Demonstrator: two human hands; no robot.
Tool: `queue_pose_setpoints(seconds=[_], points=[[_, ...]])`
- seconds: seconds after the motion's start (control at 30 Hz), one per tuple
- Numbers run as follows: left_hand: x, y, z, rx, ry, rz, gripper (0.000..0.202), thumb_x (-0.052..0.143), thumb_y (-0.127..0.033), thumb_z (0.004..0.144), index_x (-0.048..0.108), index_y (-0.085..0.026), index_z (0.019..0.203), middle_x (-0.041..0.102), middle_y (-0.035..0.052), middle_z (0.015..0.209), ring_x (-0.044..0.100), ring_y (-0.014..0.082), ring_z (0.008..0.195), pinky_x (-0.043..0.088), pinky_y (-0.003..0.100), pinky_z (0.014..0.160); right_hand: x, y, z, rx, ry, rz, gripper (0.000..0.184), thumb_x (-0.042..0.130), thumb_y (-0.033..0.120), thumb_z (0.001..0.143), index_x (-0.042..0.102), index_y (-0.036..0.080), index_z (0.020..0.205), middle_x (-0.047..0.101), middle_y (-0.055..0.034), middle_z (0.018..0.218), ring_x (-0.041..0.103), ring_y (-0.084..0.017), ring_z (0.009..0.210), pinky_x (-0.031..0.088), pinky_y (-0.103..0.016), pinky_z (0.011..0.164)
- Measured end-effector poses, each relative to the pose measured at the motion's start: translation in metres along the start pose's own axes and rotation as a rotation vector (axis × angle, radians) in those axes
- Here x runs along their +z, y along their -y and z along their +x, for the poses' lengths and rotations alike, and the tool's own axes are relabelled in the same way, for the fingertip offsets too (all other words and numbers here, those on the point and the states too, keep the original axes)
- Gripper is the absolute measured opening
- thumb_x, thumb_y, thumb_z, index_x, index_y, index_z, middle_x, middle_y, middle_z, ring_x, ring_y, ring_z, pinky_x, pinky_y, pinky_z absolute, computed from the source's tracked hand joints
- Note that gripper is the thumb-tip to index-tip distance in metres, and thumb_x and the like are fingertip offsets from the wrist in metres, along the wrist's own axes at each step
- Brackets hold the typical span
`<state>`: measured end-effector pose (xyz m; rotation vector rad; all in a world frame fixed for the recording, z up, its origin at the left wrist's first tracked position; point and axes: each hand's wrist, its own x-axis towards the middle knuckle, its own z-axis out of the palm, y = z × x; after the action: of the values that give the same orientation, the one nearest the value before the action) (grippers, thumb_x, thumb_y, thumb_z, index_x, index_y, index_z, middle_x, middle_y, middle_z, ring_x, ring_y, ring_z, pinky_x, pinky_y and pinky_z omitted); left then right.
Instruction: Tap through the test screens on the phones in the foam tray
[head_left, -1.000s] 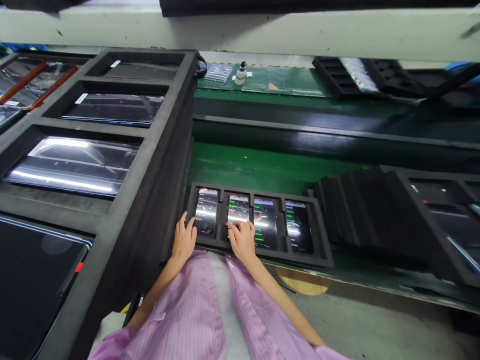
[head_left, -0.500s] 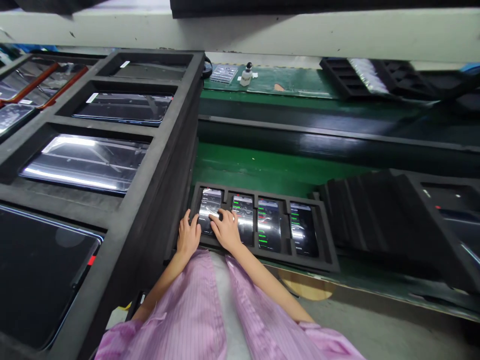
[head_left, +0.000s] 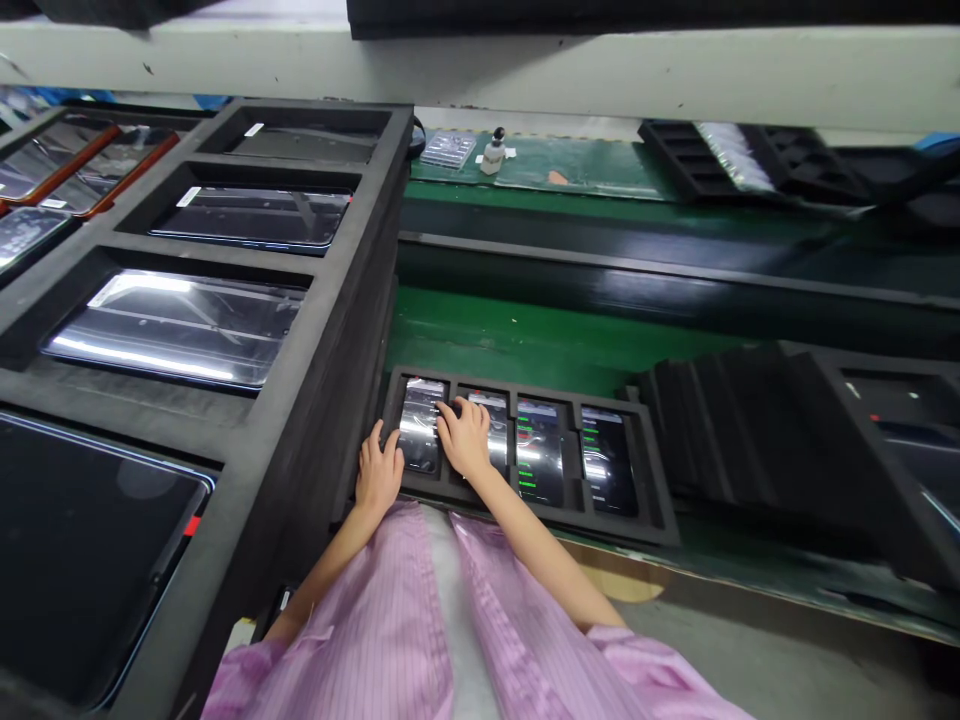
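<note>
Several lit phones lie face up in separate slots of a black foam tray. My left hand rests at the tray's left end, fingers apart, beside the leftmost phone. Over the divider between the first two slots is my right hand, its fingers spread and the fingertips at the right edge of the leftmost phone's screen. It partly covers the second phone. Green text lines show on the third phone and the rightmost phone. Neither hand grips anything.
A tall stack of foam trays holding larger devices stands at the left. More black foam trays are stacked at the right. Behind runs a dark channel, with a small bottle and a clear plastic tray beyond it.
My right hand has moved right and slightly up, from over the leftmost phone's screen to its right edge. That screen now shows a different, brighter display. My left hand has hardly moved.
</note>
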<state>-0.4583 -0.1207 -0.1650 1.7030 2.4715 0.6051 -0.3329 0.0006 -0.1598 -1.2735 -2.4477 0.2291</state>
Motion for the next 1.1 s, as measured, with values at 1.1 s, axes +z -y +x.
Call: queue_pose_setpoints(seconds=[1.1], points=[[-0.003,0.004,-0.002,0.013,0.023,-0.117,0.037,0.034,-0.017,0.088,0.050,-0.017,0.121,0.037,0.0154,0.134,0.047,0.0256,0.110,0.042,0.046,0.092,-0.026,-0.037,-0.075,0.042,-0.137,0.010,0.031,0.033,0.024,0.091,0.059,0.020,0.107,0.054,-0.0099,0.105,0.045,-0.021,0.101,0.029,-0.043,0.095]])
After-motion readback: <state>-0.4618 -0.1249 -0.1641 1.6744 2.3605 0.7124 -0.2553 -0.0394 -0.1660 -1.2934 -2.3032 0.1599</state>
